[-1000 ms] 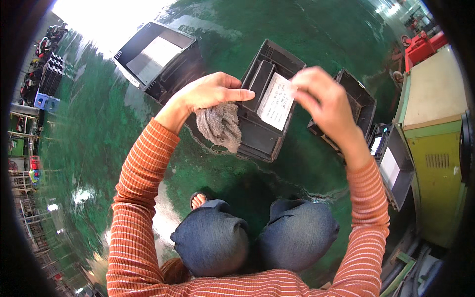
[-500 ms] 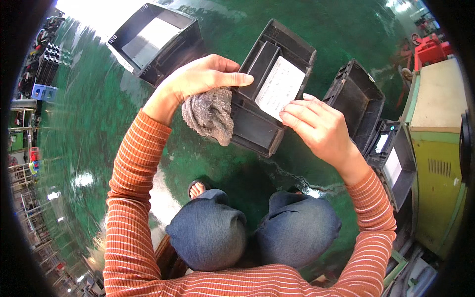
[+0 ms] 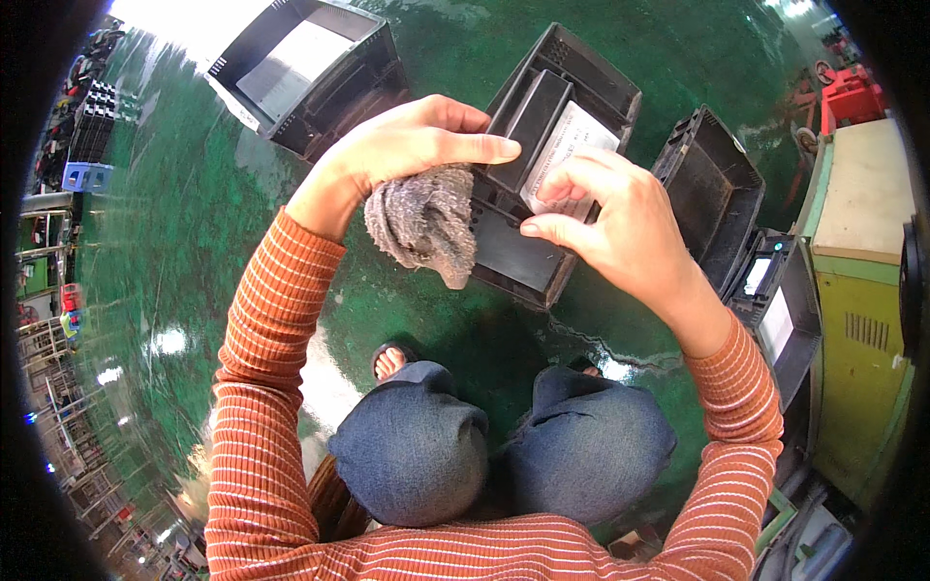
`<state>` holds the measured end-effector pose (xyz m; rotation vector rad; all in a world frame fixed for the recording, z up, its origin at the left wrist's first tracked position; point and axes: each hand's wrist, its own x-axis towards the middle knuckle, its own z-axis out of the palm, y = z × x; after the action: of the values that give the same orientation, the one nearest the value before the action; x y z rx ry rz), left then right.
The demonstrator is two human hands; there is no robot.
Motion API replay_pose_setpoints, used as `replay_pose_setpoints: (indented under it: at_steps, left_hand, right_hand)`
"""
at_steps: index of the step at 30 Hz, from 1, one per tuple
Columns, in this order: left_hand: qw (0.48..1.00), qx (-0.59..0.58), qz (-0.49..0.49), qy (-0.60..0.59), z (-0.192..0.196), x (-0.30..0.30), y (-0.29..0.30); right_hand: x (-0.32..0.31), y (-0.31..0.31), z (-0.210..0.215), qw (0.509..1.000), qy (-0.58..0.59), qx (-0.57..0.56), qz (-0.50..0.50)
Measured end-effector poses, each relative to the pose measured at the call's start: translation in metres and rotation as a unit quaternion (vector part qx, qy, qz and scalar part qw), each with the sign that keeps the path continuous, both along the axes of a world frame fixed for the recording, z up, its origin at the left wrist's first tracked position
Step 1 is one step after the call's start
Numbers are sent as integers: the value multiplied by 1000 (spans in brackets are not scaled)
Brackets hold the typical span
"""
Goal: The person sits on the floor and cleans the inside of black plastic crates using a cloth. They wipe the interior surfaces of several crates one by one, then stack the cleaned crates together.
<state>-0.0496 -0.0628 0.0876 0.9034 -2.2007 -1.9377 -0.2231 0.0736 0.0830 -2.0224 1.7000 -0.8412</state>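
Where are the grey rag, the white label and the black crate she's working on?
Grey rag (image 3: pixel 426 228): head view, middle of the hanging cloth.
White label (image 3: pixel 572 145): head view, upper bare part above the fingers.
Black crate (image 3: pixel 513 257): head view, near side wall.

Four black crates stand on the green floor: one at upper left, one at centre, one right of it, one by the cabinet. One grey rag and two hands, left and right, show.

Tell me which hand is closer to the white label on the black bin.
The right hand: its fingertips are pinching the white label. The left hand sits just left of it, holding a grey rag against the black bin.
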Motion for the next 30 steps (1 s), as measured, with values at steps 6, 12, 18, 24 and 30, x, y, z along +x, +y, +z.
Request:
replay_pose_setpoints:
  at_steps: [6,12,18,24,30]
  left_hand:
    - [1000,-3,-18,7,-9,-3,-2]
    - [999,-41,7,3,-3,-2,6]
    - [999,-31,-22,10,-14,-4,-1]
    - [999,-43,-9,12,-14,-4,1]
    - [1000,-9,-23,19,-23,-5,-3]
  right_hand:
    - [-5,-7,3,974,-147,170,-36]
    - [2,-2,4,992,-47,100,-54]
    - [24,11,2,989,119,-61,-61]
    - [17,4,2,995,95,-3,-25]
    - [0,-4,-1,995,-35,90,-13]
